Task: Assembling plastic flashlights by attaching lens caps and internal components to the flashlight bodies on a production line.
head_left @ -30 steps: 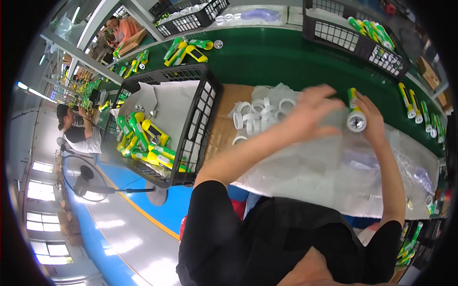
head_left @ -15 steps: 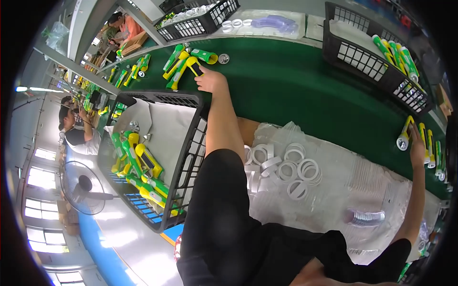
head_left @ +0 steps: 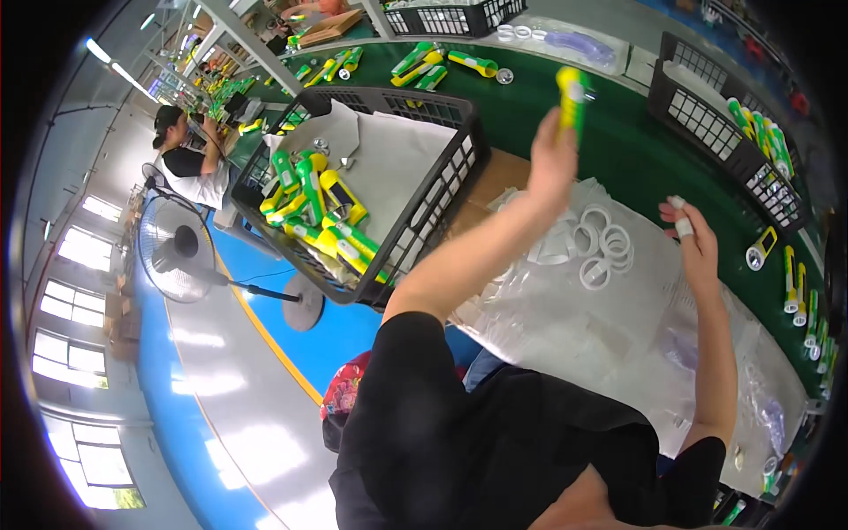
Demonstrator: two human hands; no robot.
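My left hand (head_left: 554, 163) is closed round the lower end of a green and yellow flashlight (head_left: 572, 99), held upright above the green belt (head_left: 623, 141). Motion blurs it slightly. My right hand (head_left: 698, 240) is empty, its fingers apart, over the belt's near edge; white wraps cover two of its fingertips. Right of that hand, a yellow and black flashlight (head_left: 761, 249) lies on the belt, beside a row of more flashlights (head_left: 791, 281). White rings (head_left: 609, 252) lie in a loose heap on the plastic-covered bench (head_left: 583, 331), between my arms.
Left of my left arm stands a black crate (head_left: 415, 216) with flashlights piled inside. Another black crate (head_left: 707, 128) stands beyond the belt at right. More flashlights (head_left: 420, 66) and a reflector cup (head_left: 504, 77) lie at the belt's far side. A co-worker (head_left: 185, 155) sits at far left.
My left hand has lifted a flashlight from the far group and carried it right. My right hand has left the flashlight at the right and moved inward. The view has shifted.
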